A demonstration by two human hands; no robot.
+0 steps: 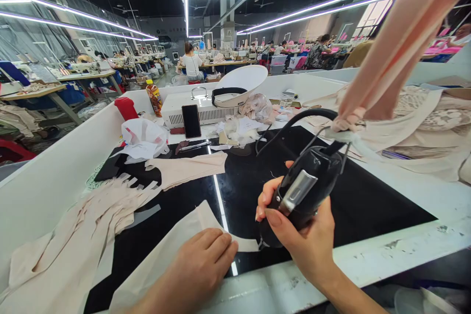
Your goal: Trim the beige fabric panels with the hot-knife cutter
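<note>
My right hand (307, 238) is wrapped round a black handheld electric tool (303, 189) with a silver plate and a black cord (290, 125) running up and back. The tool's lower tip rests on the glossy black worktop (368, 201). My left hand (204, 262) lies flat, fingers together, on a beige fabric piece (162, 252) at the front of the table. A strip of pale pink fabric (397, 39) hangs from above at the upper right, just over the tool.
A pile of beige cut pieces (73, 240) lies at the left. Further back sit a phone (191, 120), a white machine box (206, 108), a white bowl-shaped lamp (245, 81), a red cup (125, 108) and a bottle (154, 98). Lace fabric (430, 113) is heaped right. People work at sewing tables beyond.
</note>
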